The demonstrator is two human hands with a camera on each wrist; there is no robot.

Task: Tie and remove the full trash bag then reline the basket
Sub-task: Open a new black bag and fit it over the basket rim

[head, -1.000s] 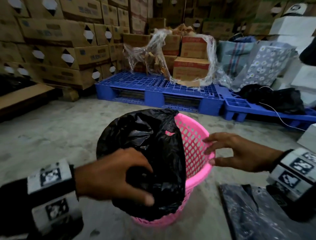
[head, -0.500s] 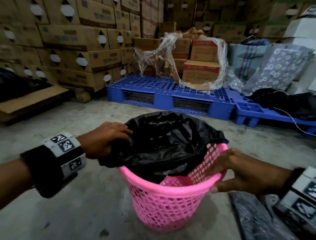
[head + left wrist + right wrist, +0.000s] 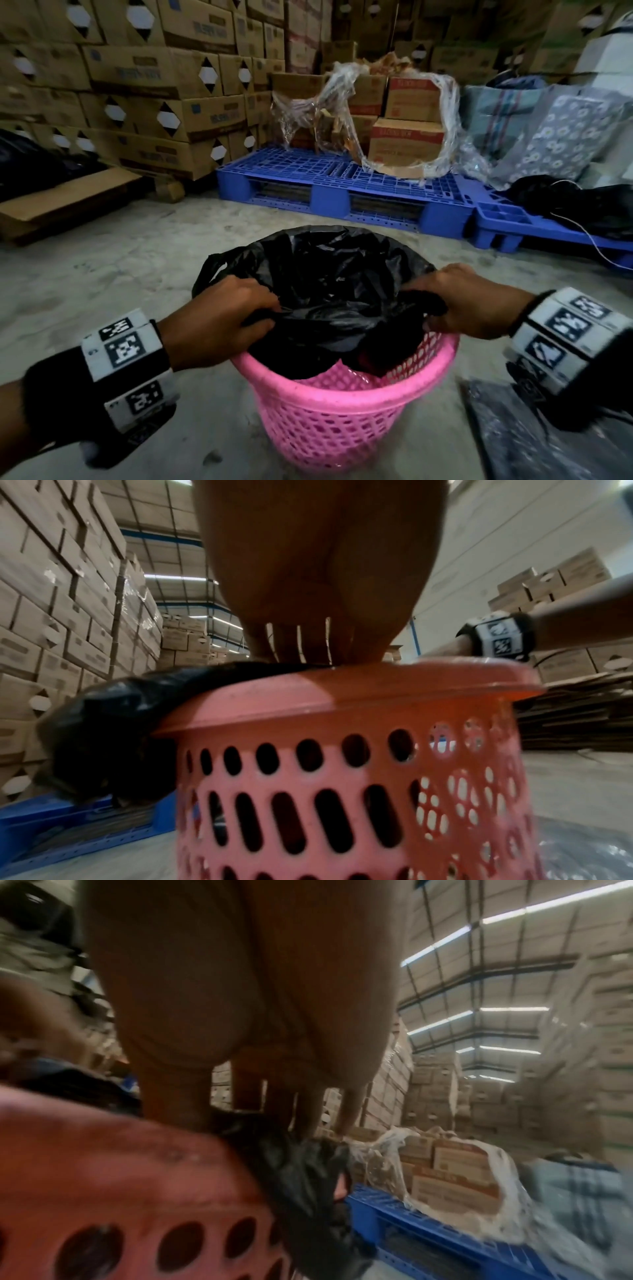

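A pink perforated basket (image 3: 342,411) stands upright on the concrete floor in front of me. A black trash bag (image 3: 335,274) sits inside it, its edge folded over the far and left rim. My left hand (image 3: 226,315) grips the bag's edge at the near left rim. My right hand (image 3: 469,308) grips the bag's edge at the near right rim. Between the two hands the black plastic is stretched just above the near rim. In the left wrist view the bag (image 3: 109,723) hangs over the basket (image 3: 342,777). The right wrist view shows fingers (image 3: 308,1112) on the bag (image 3: 301,1172).
A flat dark plastic sheet (image 3: 534,438) lies on the floor at lower right. Blue pallets (image 3: 342,185) with wrapped cartons (image 3: 404,137) stand behind the basket. Stacked cardboard boxes (image 3: 154,85) fill the back left. Patterned bags (image 3: 561,130) lean at back right.
The basket went from tilted to upright. My left hand moved from the bag's side to the near left rim. My right hand left the bare rim and took hold of the bag's edge.
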